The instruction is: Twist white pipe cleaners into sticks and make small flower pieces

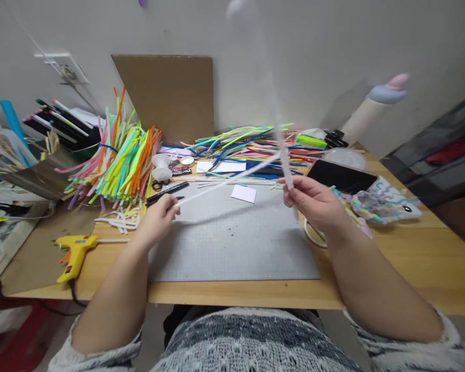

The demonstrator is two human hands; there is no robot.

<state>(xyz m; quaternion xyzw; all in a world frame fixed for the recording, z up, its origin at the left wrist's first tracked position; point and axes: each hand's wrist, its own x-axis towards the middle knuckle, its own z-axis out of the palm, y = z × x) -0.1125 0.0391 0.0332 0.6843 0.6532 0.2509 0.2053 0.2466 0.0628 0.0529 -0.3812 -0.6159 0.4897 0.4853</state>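
Note:
My left hand (159, 217) is closed on the near end of a white pipe cleaner (232, 179) that slants up to the right over the grey cutting mat (232, 243). My right hand (313, 202) is closed on a second white pipe cleaner (282, 150), held nearly upright, its upper part blurred by motion. The two white stems cross just above my right hand. Both hands hover over the mat's far half.
Heaps of coloured pipe cleaners lie at the left (120, 160) and along the back (248, 144). A yellow glue gun (75, 253) lies at the left edge. A black phone (341, 176), a pastel craft piece (380, 204), a marker (166, 192) and a cardboard sheet (170, 98) are around.

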